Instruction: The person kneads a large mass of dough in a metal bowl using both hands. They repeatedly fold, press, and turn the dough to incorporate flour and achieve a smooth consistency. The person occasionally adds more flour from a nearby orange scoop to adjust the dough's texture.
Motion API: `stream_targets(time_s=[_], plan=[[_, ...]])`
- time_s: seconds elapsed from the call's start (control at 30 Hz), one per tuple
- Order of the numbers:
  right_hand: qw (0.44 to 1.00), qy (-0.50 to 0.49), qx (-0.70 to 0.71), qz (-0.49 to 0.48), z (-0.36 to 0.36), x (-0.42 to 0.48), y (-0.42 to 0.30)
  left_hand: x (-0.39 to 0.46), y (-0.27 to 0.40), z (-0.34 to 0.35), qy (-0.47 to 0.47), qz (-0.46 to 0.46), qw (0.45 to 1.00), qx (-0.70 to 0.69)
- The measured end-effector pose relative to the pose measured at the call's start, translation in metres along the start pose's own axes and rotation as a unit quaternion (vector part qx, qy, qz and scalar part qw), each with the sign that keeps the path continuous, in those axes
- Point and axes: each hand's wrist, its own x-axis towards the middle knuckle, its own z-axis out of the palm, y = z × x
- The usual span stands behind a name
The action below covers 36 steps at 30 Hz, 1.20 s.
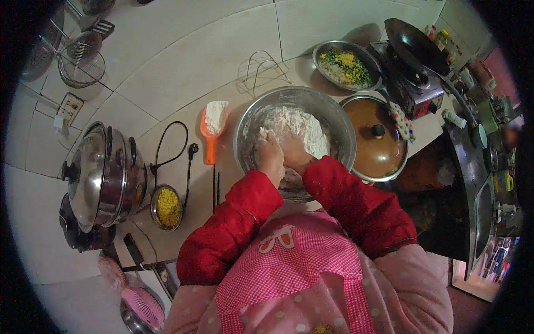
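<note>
A large metal basin (349,144) stands before me with a rough, floury dough (315,135) in it. Both hands are down inside the basin. My left hand (270,155) is at the left of the dough, its fingertips floury and touching some of it. Beside it, my right hand (295,151) presses into the dough, its fingers mostly hidden. Whether either hand grips a lump cannot be made out. Left of the basin lies an orange plastic scoop (210,149) filled with white flour (216,117).
A glass lid (367,146) lies right of the basin, by a pan (316,67) of chopped greens and yellow bits. A wok (411,44) rests on a gas stove (421,98). At left are a steamer pot (98,179), a power cord (187,188) and a bowl (155,215) of yellow crumbs.
</note>
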Motion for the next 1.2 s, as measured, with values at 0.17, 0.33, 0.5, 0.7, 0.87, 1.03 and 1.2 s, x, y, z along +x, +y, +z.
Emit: stream_targets(time_s=[0.17,0.33,0.5,0.7,0.87,1.03,1.2], plan=[[0.995,-0.073,0.041,0.045,0.005,-0.003,0.002,0.019,-0.011,-0.009,-0.057,-0.012,0.997,-0.044],[0.997,-0.036,0.056,-0.046,-0.001,-0.030,0.007,0.032,0.000,-0.028,-0.212,0.015,0.977,-0.030],[0.996,0.047,-0.065,-0.037,-0.004,-0.020,0.011,0.035,-0.019,-0.019,-0.085,0.025,0.994,0.057],[0.982,0.125,-0.112,-0.084,-0.005,-0.026,0.003,0.076,-0.055,-0.020,-0.036,0.293,0.833,0.469],[0.984,0.137,-0.024,-0.112,-0.018,-0.038,0.017,0.072,-0.045,-0.014,-0.116,0.363,0.702,0.602],[0.988,-0.097,0.075,-0.091,-0.037,-0.056,-0.002,0.048,-0.003,-0.029,-0.121,0.104,0.918,0.362],[0.822,0.049,0.568,0.017,-0.041,-0.035,0.009,0.012,0.005,-0.001,-0.096,-0.119,0.966,-0.210]])
